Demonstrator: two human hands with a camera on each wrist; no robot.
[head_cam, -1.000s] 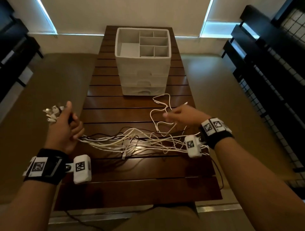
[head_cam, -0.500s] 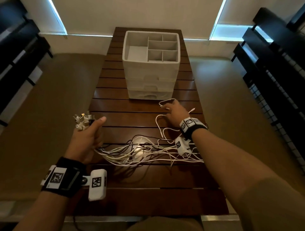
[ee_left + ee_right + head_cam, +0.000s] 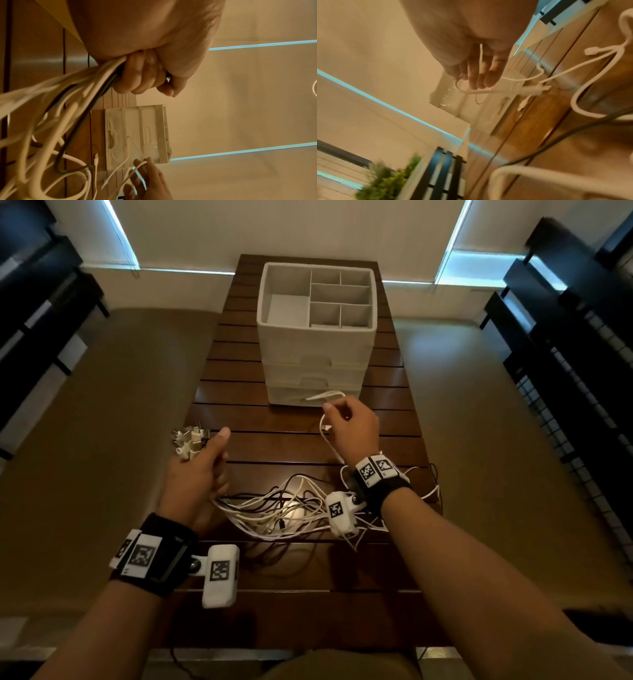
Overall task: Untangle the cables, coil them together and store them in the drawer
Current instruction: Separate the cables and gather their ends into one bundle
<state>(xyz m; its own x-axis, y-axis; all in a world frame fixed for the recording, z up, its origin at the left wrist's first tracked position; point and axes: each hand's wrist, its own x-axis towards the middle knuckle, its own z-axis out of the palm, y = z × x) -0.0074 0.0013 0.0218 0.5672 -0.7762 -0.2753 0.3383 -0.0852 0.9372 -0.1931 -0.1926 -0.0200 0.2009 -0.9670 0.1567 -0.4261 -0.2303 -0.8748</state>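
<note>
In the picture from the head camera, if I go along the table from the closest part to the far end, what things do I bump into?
Tangle of cables → left hand gripping the bundle, plugs sticking out → right hand holding a thin white cable → white drawer box, drawers closed.

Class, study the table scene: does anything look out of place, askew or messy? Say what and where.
Yes. The cables lie in a loose tangle on the wooden table, uncoiled. The left hand grips their plug ends in a bunch; the right hand pinches one white cable that strays up against the drawer unit. Nothing looks spilled or damaged.
</note>
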